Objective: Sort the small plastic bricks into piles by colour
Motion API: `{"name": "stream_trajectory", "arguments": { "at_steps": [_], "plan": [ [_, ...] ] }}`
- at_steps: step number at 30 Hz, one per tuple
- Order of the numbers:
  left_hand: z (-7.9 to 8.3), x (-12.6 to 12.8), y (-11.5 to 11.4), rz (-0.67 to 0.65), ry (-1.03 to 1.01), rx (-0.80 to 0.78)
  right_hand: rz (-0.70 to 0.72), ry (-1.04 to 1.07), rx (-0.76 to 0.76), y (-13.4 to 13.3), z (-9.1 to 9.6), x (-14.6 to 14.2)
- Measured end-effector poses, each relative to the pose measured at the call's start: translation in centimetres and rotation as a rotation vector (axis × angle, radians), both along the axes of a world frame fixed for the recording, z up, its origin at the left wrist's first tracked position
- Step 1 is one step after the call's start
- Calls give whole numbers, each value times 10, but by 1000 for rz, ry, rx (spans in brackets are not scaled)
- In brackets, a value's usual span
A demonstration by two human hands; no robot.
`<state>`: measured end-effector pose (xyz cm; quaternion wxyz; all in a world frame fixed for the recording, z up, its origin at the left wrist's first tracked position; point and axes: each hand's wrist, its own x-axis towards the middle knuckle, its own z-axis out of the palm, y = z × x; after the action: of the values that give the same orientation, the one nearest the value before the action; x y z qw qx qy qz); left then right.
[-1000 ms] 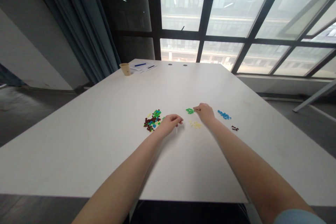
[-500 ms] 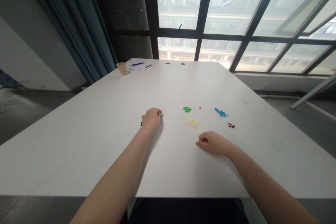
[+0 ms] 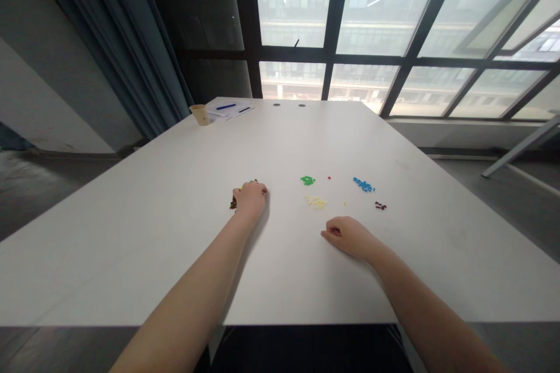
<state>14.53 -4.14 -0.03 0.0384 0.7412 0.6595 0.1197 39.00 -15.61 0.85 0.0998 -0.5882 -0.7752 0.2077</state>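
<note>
- Over on the left, low on the mixed pile (image 3: 233, 204): the left hand (image 3: 251, 198), fingers bent down, contact hidden. Impossible to say from here whether pinched on a piece or not.
- Well apart from it, on the near side, the right hand (image 3: 347, 234) — loosely curled, apparently resting on the white desk (image 3: 175, 256). No piece visible in it, but no view inside the curl either.
- Looking done, judging by colour: four separate little groups. Green pieces (image 3: 308, 180) farther out, pale yellow pieces (image 3: 317, 203) just nearer, blue pieces (image 3: 364, 185) off to the right, and a sparse handful of dark brown pieces (image 3: 380, 206) nearer again.
- Barely begun, by the look of it: a lone red piece (image 3: 329, 178) between green and blue, plus a lone yellowish piece (image 3: 345, 203) between yellow and brown.
- Left ungrouped: the mixed pile, dark brown and green showing at its edges. Mostly covered by the hand — so no fair estimate of the remaining amount.
</note>
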Motion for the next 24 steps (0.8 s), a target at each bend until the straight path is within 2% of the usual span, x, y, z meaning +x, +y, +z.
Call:
{"name": "stream_trajectory", "arguments": {
  "at_steps": [6, 11, 14, 18, 24],
  "plan": [
    [-2, 0, 2, -30, -102, 19, -2, -2, -18, 1, 1, 1],
    [0, 8, -2, -200, -518, -65, -12, -13, -29, 1, 1, 0],
    [4, 20, -11, -290, -796, -196, -8, -7, -26, 1, 1, 1],
    [12, 40, -29, -316, -1102, -389, -9, -1, -15, 0, 2, 1],
    [19, 56, -47, -398, -1351, -517, -10, 7, -8, 0, 2, 0]
  ]
}}
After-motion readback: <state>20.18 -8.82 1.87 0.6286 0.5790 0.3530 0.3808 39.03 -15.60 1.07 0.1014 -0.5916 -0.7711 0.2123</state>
